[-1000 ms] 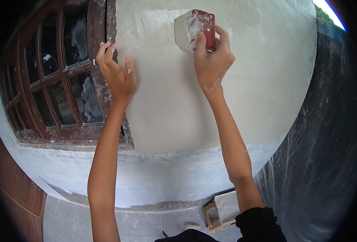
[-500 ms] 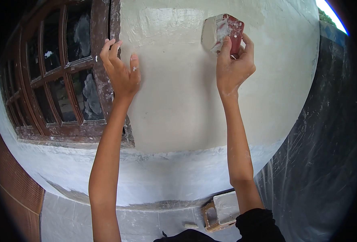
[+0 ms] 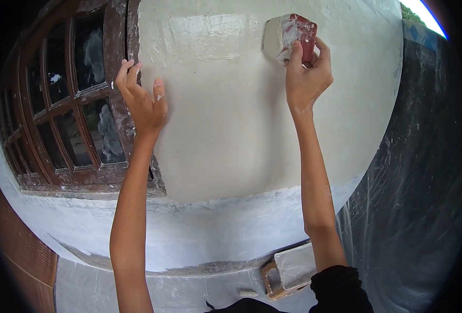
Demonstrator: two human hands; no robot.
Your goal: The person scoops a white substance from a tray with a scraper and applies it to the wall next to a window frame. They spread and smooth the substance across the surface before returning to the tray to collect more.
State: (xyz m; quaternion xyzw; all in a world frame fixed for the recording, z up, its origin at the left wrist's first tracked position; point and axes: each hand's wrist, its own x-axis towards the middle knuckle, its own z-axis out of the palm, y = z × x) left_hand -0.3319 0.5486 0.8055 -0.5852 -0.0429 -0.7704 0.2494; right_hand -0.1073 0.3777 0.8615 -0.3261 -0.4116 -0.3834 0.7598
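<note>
My right hand (image 3: 309, 78) grips a red putty spreader (image 3: 305, 39), its thumb on the near face and fingers wrapped round the right side. Cream putty coats the spreader's left part, which is held up close to the wall (image 3: 220, 120). Glossy, ridged wet putty (image 3: 210, 36) marks the upper wall left of it. My left hand (image 3: 143, 104) holds nothing; its fingers are spread and bent beside the window frame's right edge, with white smears on the thumb.
Left stands a brown wooden window (image 3: 80, 99) with putty-spotted frame and smeared panes. Below, a putty-covered board (image 3: 296, 266) rests on a yellowish stool-like frame (image 3: 270, 281) on the grey tiles. Dark plastic sheeting (image 3: 418, 182) hangs at the right. A small pale piece (image 3: 247, 293) lies on the floor.
The view has turned slightly right, so window and wall appear further left. My right hand and the spreader have moved a little to the right along the wall. My left hand remains beside the frame.
</note>
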